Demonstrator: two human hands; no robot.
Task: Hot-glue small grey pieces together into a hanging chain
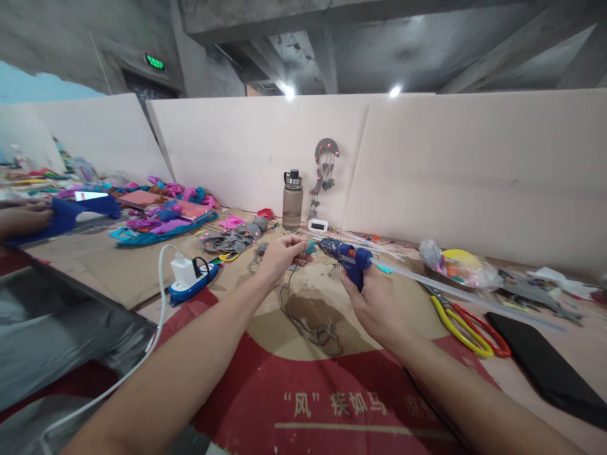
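Observation:
My right hand [379, 306] grips a blue hot glue gun [348, 256] by its handle, with a clear glue stick [469, 297] sticking out of its back to the right. The nozzle points left at a small teal piece [310, 248] pinched in my left hand [279, 256]. A thin grey cord [308, 316] hangs from that piece and coils on the cardboard below. Both hands hover above the brown and red cardboard sheet [332, 398] that covers the table.
A blue power strip with a white charger [192, 278] lies left, its white cable [156, 328] trailing toward me. Yellow and red scissors [469, 325], a black tablet [545, 366], a bagged bowl [458, 262], a water bottle [292, 199], grey felt pieces [232, 239]. Another person's hand [23, 218] is far left.

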